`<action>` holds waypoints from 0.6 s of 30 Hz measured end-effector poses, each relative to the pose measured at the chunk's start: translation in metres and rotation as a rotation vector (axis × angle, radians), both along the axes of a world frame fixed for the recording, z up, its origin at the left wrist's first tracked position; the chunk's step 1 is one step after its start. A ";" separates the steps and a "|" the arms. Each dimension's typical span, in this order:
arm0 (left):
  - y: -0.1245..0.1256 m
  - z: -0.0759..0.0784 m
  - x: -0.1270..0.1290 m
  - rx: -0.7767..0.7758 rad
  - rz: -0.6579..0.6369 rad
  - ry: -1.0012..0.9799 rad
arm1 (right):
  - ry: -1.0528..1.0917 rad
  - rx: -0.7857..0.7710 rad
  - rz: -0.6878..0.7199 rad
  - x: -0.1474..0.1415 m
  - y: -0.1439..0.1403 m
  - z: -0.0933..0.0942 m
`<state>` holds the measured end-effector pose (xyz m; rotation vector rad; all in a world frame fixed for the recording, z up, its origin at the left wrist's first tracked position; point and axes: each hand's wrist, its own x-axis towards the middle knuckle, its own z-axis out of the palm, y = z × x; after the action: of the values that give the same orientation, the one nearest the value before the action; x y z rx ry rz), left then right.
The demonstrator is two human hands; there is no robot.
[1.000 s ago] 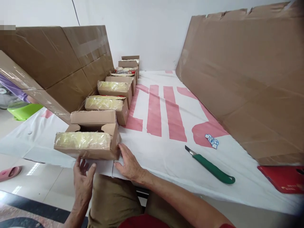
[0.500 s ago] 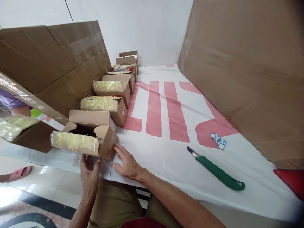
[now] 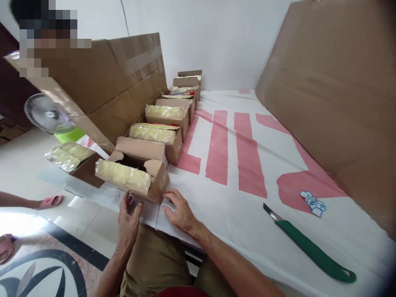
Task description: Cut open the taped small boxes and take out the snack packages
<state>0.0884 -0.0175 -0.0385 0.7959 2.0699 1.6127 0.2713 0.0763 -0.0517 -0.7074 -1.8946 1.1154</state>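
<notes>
Cardboard crowds the table's (image 3: 247,218) near edge: a second box (image 3: 85,169), absent a second ago, now sits just left of the open-topped box (image 3: 130,177) before me, putting two, I judge, within reach. My left hand (image 3: 129,222) and right hand (image 3: 182,214) flank its near corner, fingers loosely bent, gripping nothing; whether the tips touch, I cannot tell.
</notes>
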 end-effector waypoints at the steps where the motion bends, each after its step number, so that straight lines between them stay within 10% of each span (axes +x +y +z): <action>1: -0.002 0.002 -0.004 0.009 0.010 0.018 | 0.004 0.005 0.009 0.001 0.002 0.000; 11: -0.018 0.064 -0.124 0.093 0.319 0.324 | -0.028 -0.005 0.106 0.003 -0.027 0.038; 18: 0.021 0.095 -0.247 0.147 0.525 0.331 | -0.097 -0.018 0.336 -0.071 -0.071 0.062</action>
<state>-0.1587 0.0034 0.0566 0.6301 2.5775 2.0357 0.2001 0.0058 0.0099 -0.4684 -2.1425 1.3260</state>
